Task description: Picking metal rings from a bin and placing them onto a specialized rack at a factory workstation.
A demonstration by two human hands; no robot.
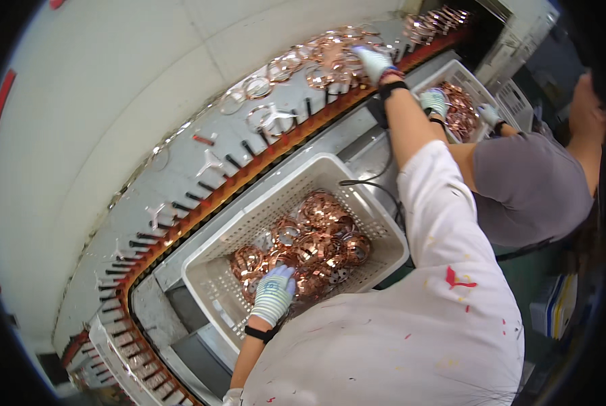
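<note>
Reaching into the white basket [208, 271] in front of me, my left hand [274, 292] rests on the shiny copper rings [316, 237], its grip curled over some. Far up, my right hand [372, 62] presses the copper rings on the grey belt [181, 183]; I cannot tell its grip. Right of it, another person's gloved hands [435, 101] dig in a second basket [475, 84].

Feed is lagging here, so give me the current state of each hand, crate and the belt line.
left hand: gloved, down in the near crate, on the copper rings
right hand: gloved, stretched out on rings on the conveyor
near crate: partly filled with copper rings
conveyor: rings piled at far end, sparse nearer
far crate: holds rings; a co-worker's hands in it
</note>
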